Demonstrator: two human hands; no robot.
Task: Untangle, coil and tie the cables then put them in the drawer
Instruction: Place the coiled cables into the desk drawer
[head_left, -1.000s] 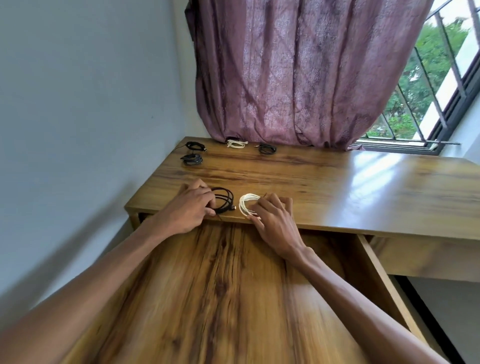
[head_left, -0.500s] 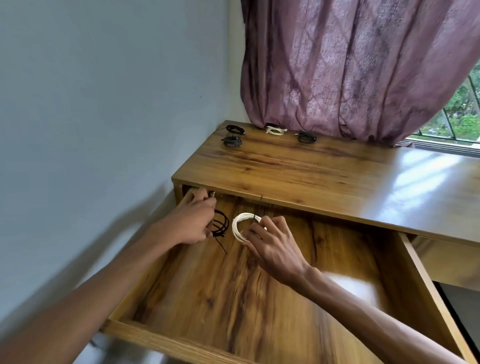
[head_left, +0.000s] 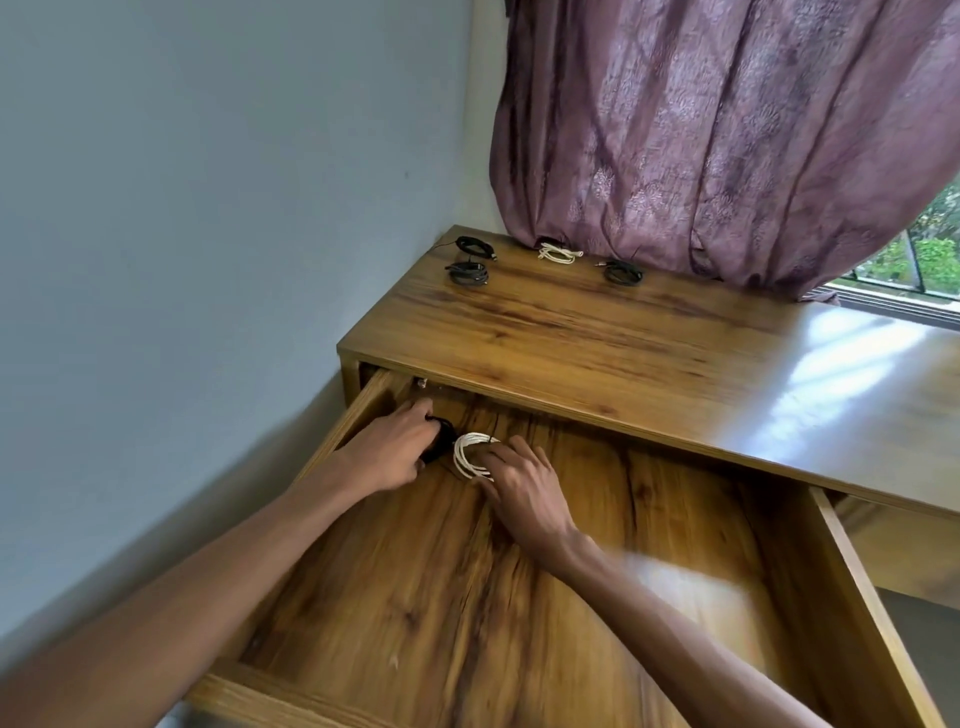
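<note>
The wooden drawer (head_left: 852, 587) stands pulled out under the desk. My left hand (head_left: 387, 449) is low in its far left corner, closed on a coiled black cable (head_left: 441, 441), mostly hidden by my fingers. Beside it my right hand (head_left: 519, 483) holds a coiled white cable (head_left: 467, 454) against the drawer floor. On the desk's back edge lie two black coils (head_left: 475, 247) (head_left: 467, 273), a white coil (head_left: 558, 253) and another black coil (head_left: 622, 271).
The wooden desk top (head_left: 649, 358) overhangs the back of the drawer. A grey wall (head_left: 208, 208) runs along the left. A purple curtain (head_left: 727, 130) hangs behind the desk, with a window (head_left: 930, 254) at the right.
Both hands carried the black and white coils off the desk's front edge and down into the open drawer, lowering them to its floor near the back left corner.
</note>
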